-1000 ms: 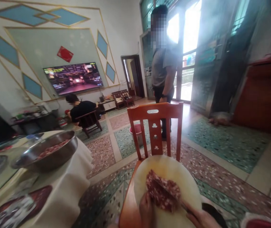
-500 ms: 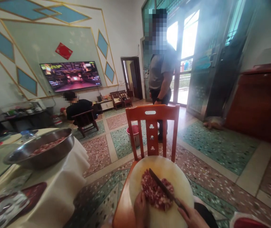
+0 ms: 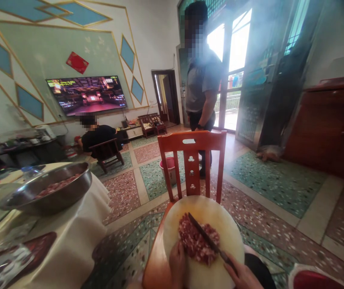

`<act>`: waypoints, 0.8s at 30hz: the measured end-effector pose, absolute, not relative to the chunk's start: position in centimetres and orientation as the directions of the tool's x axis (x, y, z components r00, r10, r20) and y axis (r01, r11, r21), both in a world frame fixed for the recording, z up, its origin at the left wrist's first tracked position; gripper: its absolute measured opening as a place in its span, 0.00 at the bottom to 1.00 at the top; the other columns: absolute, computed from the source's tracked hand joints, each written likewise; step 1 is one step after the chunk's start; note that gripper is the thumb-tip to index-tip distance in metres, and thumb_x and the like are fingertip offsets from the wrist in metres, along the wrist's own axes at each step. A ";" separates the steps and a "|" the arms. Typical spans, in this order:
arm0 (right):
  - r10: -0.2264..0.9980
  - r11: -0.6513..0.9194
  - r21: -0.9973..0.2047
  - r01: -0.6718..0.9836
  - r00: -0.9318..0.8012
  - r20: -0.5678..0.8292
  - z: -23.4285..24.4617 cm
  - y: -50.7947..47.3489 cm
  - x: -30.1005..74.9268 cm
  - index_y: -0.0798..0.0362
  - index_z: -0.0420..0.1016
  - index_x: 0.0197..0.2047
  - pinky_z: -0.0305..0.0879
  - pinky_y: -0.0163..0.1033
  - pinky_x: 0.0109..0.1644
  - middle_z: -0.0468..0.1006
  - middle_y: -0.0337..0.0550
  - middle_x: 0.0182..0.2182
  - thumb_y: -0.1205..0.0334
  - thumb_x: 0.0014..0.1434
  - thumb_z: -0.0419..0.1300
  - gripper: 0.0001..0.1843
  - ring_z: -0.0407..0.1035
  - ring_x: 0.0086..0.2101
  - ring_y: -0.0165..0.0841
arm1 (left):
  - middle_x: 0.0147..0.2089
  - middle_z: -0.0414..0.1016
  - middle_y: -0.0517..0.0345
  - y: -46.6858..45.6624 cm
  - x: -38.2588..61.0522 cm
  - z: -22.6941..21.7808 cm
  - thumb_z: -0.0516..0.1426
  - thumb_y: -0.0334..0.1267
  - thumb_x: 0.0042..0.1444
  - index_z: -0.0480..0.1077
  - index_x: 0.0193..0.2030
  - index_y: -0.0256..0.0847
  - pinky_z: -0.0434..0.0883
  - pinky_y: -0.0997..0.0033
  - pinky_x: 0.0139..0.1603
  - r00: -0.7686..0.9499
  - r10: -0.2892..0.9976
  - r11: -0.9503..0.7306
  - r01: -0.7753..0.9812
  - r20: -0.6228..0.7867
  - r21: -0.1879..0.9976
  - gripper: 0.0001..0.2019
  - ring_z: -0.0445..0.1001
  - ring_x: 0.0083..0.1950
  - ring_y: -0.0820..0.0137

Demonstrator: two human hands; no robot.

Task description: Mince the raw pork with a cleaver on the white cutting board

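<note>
A round pale chopping board (image 3: 229, 224) lies on the seat of a red wooden chair (image 3: 191, 160) at the bottom of the head view. A heap of chopped red meat (image 3: 194, 241) sits on the board. My right hand (image 3: 242, 275) is closed on the handle of a knife (image 3: 205, 237), whose blade lies across the meat. My left hand (image 3: 176, 265) rests at the near left edge of the heap with its fingers curled against the meat.
A steel bowl (image 3: 48, 192) with more meat stands on a cloth-covered table (image 3: 78, 237) at the left. A person (image 3: 202, 88) stands behind the chair, near a pink bucket (image 3: 167, 166). Another person (image 3: 98, 136) sits below the wall television (image 3: 86, 94). A dark cabinet (image 3: 331, 124) is at the right.
The knife went from lying low in the meat to resting with its blade across the top of the heap. The view shifted slightly; both hands stay at the board.
</note>
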State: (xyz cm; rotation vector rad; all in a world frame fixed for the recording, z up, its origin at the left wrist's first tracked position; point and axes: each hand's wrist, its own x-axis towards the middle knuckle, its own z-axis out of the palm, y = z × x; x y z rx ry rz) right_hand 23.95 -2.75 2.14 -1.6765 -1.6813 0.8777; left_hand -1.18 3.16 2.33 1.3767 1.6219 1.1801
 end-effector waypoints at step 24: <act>0.981 -0.080 -0.820 0.566 -0.102 -0.166 5.4 -2.3 24.2 0.51 0.76 0.33 0.66 0.37 0.42 0.79 0.44 0.33 0.44 0.52 0.50 0.22 0.72 0.38 0.40 | 0.36 0.76 0.48 3.1 -0.9 3.0 0.43 0.59 0.54 0.72 0.32 0.38 0.67 0.69 0.40 -0.194 0.981 0.039 0.333 0.028 0.942 0.27 0.72 0.38 0.62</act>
